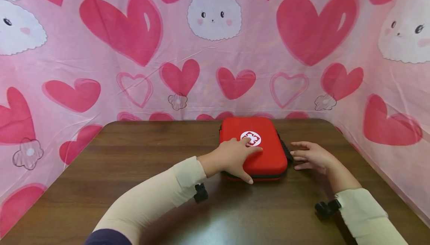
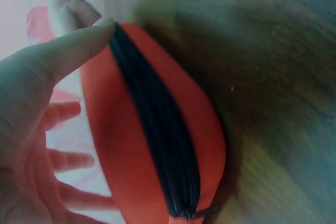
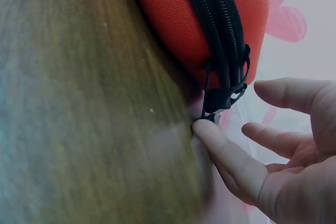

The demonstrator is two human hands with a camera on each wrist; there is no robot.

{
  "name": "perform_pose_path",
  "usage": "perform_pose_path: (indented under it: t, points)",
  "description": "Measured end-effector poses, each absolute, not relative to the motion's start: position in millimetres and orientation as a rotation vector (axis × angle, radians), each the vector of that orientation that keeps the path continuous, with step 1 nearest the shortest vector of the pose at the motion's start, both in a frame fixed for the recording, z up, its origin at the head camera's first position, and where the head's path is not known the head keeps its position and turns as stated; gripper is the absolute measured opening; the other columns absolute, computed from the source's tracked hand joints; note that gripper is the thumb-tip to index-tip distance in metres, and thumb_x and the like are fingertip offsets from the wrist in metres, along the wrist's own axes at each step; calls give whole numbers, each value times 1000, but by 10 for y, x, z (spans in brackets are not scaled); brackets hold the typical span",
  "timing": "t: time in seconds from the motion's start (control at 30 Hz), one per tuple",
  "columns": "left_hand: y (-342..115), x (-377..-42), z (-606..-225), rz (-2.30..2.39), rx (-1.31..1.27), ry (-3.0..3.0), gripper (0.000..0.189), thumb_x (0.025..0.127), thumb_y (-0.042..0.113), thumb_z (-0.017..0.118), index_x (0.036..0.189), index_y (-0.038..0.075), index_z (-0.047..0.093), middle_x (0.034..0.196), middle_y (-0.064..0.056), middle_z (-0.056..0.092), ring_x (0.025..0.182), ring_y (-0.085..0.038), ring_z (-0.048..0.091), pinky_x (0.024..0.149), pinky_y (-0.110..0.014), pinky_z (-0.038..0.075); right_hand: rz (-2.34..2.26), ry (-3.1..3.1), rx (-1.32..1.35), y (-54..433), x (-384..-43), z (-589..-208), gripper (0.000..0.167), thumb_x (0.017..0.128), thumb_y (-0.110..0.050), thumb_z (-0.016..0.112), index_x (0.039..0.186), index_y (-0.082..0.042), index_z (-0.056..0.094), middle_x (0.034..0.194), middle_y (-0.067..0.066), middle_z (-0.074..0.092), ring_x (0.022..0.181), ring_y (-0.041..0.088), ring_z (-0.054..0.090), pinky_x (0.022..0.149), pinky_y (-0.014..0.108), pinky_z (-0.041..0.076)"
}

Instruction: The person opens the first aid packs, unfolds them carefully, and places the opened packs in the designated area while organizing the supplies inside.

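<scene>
A red zippered first-aid case (image 1: 268, 161) with a white round emblem lies flat on the table, toward its far edge. My left hand (image 1: 233, 157) is spread over the near left part of the lid, its thumb by the front edge. In the left wrist view, the black zipper (image 2: 157, 124) along the case's side appears closed. My right hand (image 1: 314, 158) is at the case's right side, fingers loosely extended near a black strap (image 1: 284, 148). Black zipper pulls (image 3: 218, 98) hang close to the fingertips in the right wrist view; whether they touch is unclear.
The brown wooden table (image 1: 161, 144) has rounded far corners. Behind it and along both sides hangs a pink cloth (image 1: 208, 55) with hearts and rabbits. A small black camera (image 1: 201, 192) is on the left wrist, another camera (image 1: 327, 208) on the right.
</scene>
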State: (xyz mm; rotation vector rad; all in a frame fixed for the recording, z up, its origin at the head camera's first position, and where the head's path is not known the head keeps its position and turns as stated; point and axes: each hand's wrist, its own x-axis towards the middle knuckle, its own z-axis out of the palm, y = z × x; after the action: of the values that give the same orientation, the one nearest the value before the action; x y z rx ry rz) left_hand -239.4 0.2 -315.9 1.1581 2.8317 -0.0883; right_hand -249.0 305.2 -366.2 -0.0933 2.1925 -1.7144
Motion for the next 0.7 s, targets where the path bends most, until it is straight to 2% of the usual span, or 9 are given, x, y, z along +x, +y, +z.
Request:
perform_pose_path:
  t: [0.13,0.2,0.3,0.4,0.57,0.7]
  points:
    - [119,-2377,-3196,-256,1082,2837,99,67,67,76,151,47,26,150,-1,37,125,-40,44,79,-49,54,-1744,2148,-117,3042,-2482,-3698,62,99,-3,49,148,13,15,139,38,32,111,29,51,86,47,55]
    - [154,-2382,-3194,-358,1092,2841,99,68,67,75,151,48,25,147,0,40,121,-35,48,77,-45,55,-1752,2139,-126,3039,-2474,-3707,61,97,2,49,148,14,16,139,39,30,107,27,50,86,46,55]
    - [173,-2407,-3180,-470,1138,2831,97,70,66,74,152,46,26,143,1,45,112,-25,54,77,-37,54,-1749,2147,-137,3026,-2475,-3718,62,94,8,50,147,15,17,137,39,31,104,26,49,85,45,55]
    - [176,-2423,-3160,-505,1179,2813,94,71,66,73,151,46,27,142,2,47,111,-19,55,81,-35,51,-1729,2175,-138,3014,-2479,-3725,62,93,10,51,146,16,20,134,37,35,102,25,50,84,44,56]
    - [159,-2433,-3144,-493,1205,2803,90,73,64,72,151,45,30,143,1,48,114,-18,55,81,-35,51,-1658,2241,-167,2993,-2496,-3727,57,92,11,50,142,19,26,134,40,37,101,25,53,82,42,57]
    - [136,-2439,-3144,-459,1224,2822,84,78,61,70,150,44,32,145,1,47,110,-18,57,77,-35,52,-1632,2268,-159,2973,-2508,-3725,54,90,12,50,140,20,30,133,38,40,97,24,54,81,41,57]
